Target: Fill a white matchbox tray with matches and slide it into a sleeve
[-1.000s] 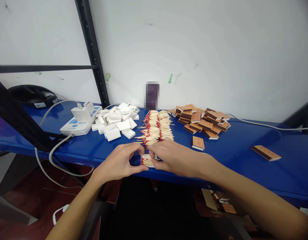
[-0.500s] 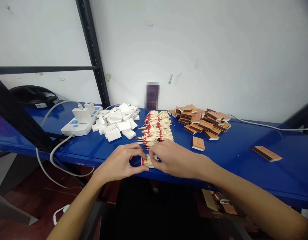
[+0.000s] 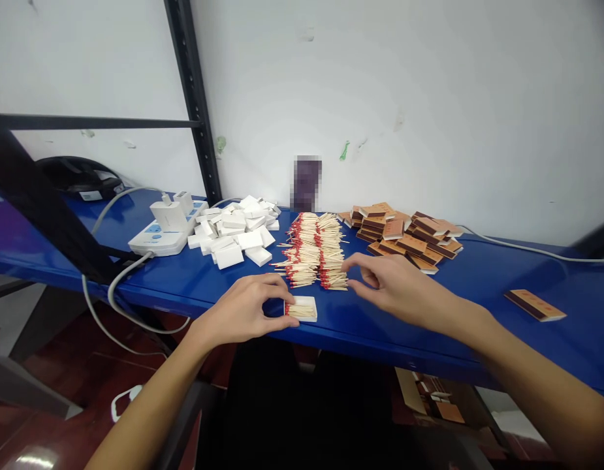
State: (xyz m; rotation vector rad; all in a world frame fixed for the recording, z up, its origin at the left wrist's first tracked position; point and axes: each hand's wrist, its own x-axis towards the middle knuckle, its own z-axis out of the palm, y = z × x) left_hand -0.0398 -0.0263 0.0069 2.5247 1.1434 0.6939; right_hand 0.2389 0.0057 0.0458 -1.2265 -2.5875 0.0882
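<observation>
A small white matchbox tray (image 3: 309, 301) lies near the front edge of the blue table, partly filled with red-tipped matches (image 3: 300, 311). My left hand (image 3: 245, 307) pinches the tray's left end between thumb and fingers. To the right of the loose match heap (image 3: 304, 251), my right hand (image 3: 402, 281) hovers with thumb and forefinger apart, its fingertips beside the plain ends of the matches. Nothing shows between those fingers.
White trays (image 3: 233, 235) are piled at the left, brown matchbox sleeves (image 3: 409, 238) at the right. One brown matchbox (image 3: 534, 305) lies farther right. A power strip (image 3: 157, 241) with cables sits beside the black shelf post (image 3: 196, 98).
My right hand has left the tray and moved right and up to the match heap, opening its fingers. My left hand stays on the tray. The view has shifted slightly.
</observation>
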